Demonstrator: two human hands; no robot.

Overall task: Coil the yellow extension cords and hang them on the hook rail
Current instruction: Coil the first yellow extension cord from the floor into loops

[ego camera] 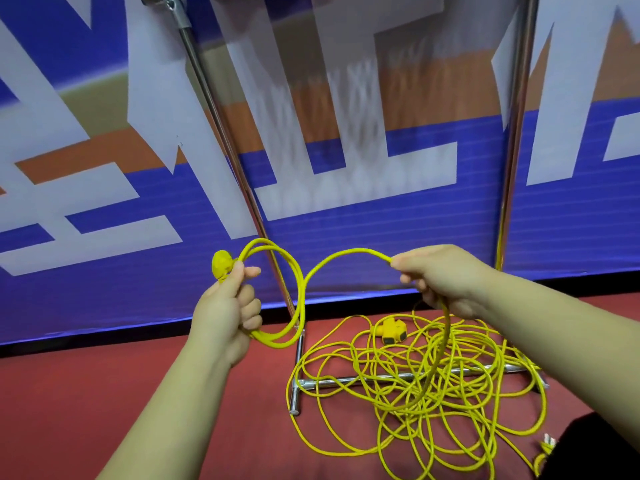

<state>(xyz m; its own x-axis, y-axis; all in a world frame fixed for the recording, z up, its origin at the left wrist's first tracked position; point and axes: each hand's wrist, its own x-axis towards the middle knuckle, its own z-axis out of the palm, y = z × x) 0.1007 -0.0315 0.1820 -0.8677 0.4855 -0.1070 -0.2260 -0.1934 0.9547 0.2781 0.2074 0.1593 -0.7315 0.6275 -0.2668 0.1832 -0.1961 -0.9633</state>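
My left hand (230, 299) grips a small coil (300, 289) of yellow extension cord, about two loops, with the yellow plug (221, 264) sticking out above the thumb. From the coil the cord arches right to my right hand (441, 278), which pinches it between thumb and fingers. Below that hand the cord drops into a loose tangled heap (426, 386) on the red floor. A yellow multi-outlet socket block (389, 330) lies at the far side of the heap. The hook rail's top is out of frame.
A chrome stand rises behind the cord: two uprights (221, 133) and a base bar (388, 377) on the floor under the heap. A blue, white and orange banner (104, 185) covers the wall. Another plug (547, 445) lies at the lower right.
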